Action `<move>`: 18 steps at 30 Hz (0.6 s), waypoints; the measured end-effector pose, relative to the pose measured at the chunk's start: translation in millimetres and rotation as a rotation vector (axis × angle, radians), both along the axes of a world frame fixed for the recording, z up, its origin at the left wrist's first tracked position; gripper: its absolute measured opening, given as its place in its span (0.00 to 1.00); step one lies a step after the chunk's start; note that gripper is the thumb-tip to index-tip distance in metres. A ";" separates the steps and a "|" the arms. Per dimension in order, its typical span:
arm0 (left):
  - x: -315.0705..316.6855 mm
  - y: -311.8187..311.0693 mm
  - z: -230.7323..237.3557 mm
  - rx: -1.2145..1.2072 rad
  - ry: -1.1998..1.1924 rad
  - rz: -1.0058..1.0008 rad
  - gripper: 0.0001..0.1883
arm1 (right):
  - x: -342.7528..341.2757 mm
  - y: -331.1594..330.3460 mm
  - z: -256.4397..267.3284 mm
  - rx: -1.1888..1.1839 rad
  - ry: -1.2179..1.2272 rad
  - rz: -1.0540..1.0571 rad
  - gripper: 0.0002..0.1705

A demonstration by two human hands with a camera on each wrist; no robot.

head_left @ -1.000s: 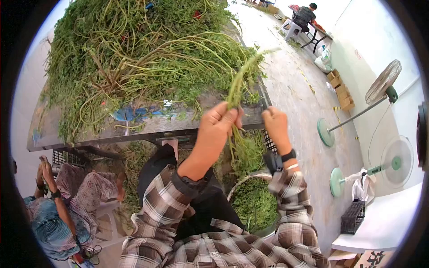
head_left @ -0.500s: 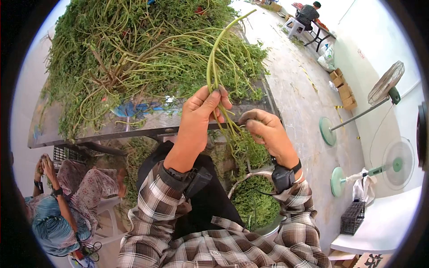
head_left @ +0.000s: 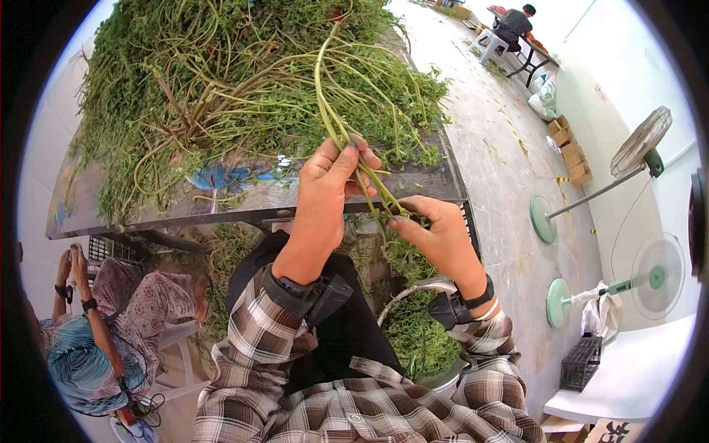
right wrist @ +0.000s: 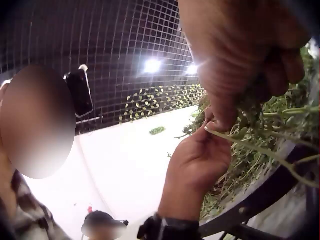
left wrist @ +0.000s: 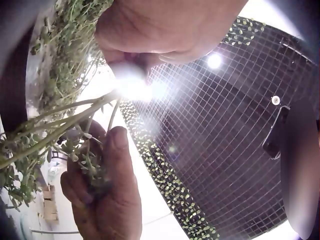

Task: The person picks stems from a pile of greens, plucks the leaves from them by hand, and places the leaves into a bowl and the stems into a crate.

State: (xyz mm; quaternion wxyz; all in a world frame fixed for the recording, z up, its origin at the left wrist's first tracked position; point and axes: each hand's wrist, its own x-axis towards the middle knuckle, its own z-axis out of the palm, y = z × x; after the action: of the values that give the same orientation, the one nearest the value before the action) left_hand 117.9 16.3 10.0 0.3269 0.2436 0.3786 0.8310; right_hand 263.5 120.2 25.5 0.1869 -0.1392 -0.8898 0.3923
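Observation:
In the head view, the left hand [head_left: 323, 203] pinches a few long green stems [head_left: 323, 85] between thumb and fingers, their bare ends pointing up over the table. Lower down, the right hand [head_left: 443, 240] pinches the leafy part of the same stems, close to the table's front edge. The left wrist view shows stems [left wrist: 60, 127] running between the two hands, with the right hand [left wrist: 107, 190] around small leaves. A large heap of leafy stems [head_left: 244, 96] covers much of the table [head_left: 258, 207].
Below the hands a round container holds leafy greens [head_left: 421, 332]. A seated person in patterned trousers [head_left: 136, 303] is at the left. Standing fans [head_left: 543, 218], cartons [head_left: 572, 151] and a white table [head_left: 628, 369] are on the right; another person [head_left: 513, 28] sits far back.
The held stems have swung from upper right to upper left as the left hand moved left. The right hand came in from the right and now pinches the leafy part.

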 end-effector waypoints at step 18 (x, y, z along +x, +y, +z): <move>5.6 1.1 1.8 -0.012 0.017 0.001 0.09 | -7.1 -7.4 -15.7 0.182 0.174 -0.089 0.12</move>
State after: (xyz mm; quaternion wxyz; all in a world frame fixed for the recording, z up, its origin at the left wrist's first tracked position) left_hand 123.5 17.5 11.8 0.3249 0.2486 0.3862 0.8268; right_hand 256.4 112.8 9.8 0.2924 -0.1265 -0.8951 0.3119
